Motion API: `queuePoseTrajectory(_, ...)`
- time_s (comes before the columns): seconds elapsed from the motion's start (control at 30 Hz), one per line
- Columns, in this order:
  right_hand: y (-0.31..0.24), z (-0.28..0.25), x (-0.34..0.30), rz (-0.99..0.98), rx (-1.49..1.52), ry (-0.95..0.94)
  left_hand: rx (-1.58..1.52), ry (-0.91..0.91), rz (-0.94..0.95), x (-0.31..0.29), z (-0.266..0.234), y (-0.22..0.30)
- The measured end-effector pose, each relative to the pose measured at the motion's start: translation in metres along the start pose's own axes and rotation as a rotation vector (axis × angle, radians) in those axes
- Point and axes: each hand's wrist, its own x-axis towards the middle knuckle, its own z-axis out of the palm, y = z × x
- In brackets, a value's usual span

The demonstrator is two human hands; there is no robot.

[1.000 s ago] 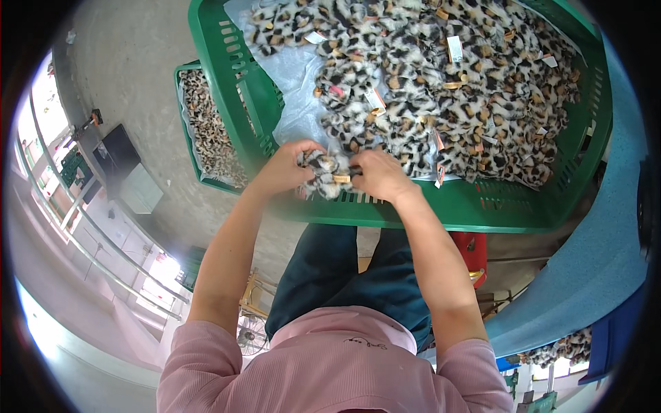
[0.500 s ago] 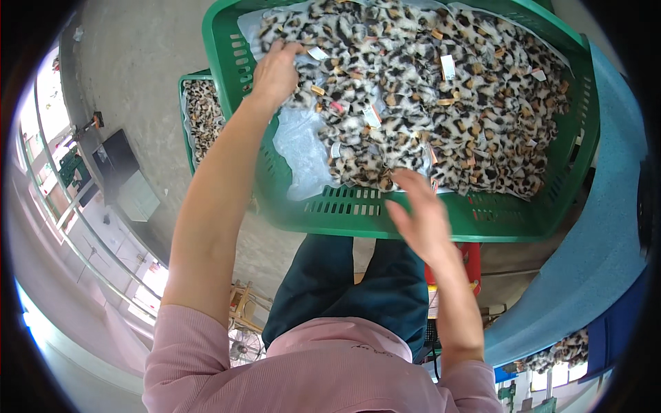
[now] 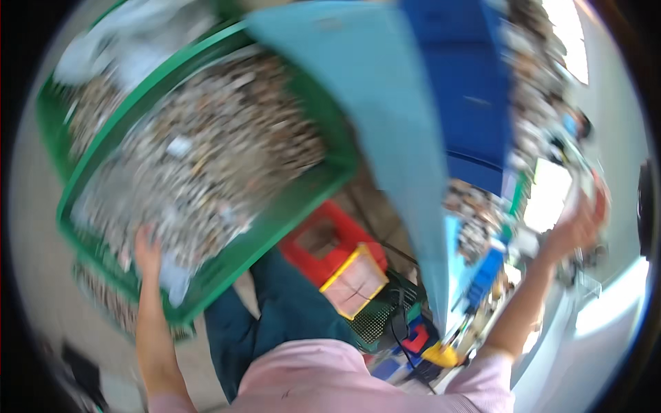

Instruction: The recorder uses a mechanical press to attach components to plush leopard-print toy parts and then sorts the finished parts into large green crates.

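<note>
I see green crate (image 3: 289, 206) upper left, blurred | left hand (image 3: 146, 251) inside – grip unclear | right hand (image 3: 575, 230) now far right – cannot tell | view swung since earlier.

- Green plastic crate (image 3: 289, 213): slatted walls, tilted in the blurred view, its near rim low at the left.
- Leopard-print pieces (image 3: 206, 144): heaped in it, brown and cream, some with pale tags.

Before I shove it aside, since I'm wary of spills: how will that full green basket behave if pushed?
The green basket looks heaped to its rim with small spotted pieces, so it probably slides heavily. Its slatted plastic wall may flex a little. The left hand rests at its near edge; loose pieces near the rim could tumble out if it is jolted.
</note>
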Motion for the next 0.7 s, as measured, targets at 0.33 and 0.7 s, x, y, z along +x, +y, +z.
queuePoseTrajectory(0.33, 0.100, 0.021, -0.072, 1.003, 0.252, -0.347, -0.170, -0.154, -0.561, 0.024, 0.041, 0.051)
queuePoseTrajectory(0.7, 0.325, 0.061, -0.284, -0.391, -0.486, -1.022, 0.272, -0.194, -0.199, 0.003, 0.057, 0.044)
